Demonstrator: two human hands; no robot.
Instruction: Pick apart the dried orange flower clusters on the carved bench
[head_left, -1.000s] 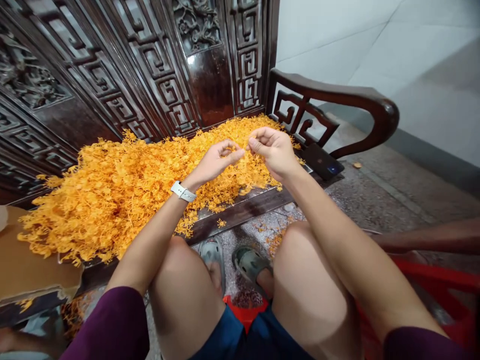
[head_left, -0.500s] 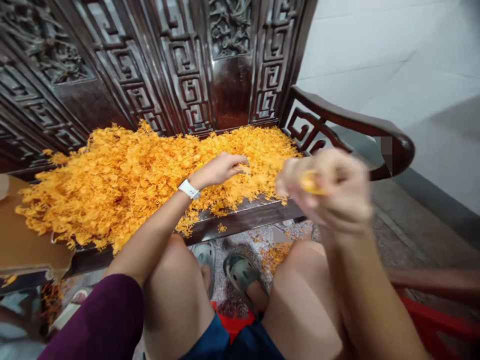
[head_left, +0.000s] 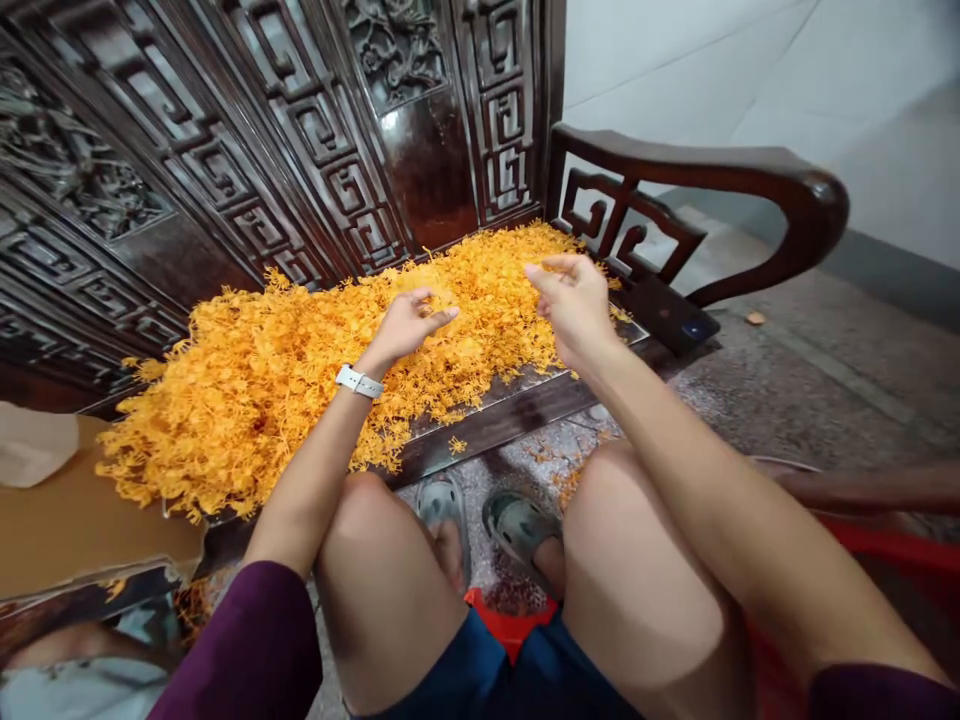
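Note:
A long heap of orange, thin-pronged pieces, plastic-looking (head_left: 247, 390), covers much of the dark wooden bench seat. My left hand (head_left: 405, 325), with a white watch on its wrist, hovers over the middle of this heap. Its thumb and fingers are apart, and I see nothing held between them. Farther right, my right hand (head_left: 579, 308) is above the heap's right end. Its fingers are loosely bent with the thumb stretched out, and no piece shows in its grasp. Its palm side is partly hidden.
The bench has a carved back (head_left: 442, 170) and a curved armrest (head_left: 720, 170). A dark phone (head_left: 671, 315) lies near the armrest. Cardboard (head_left: 97, 520) is at the left. Loose orange pieces lie on the floor between my knees. Another person's arm shows at lower left.
My right hand has moved left and away from me, over the heap; the orange piece seen in it is no longer visible there. My left hand has shifted slightly left. The view has turned.

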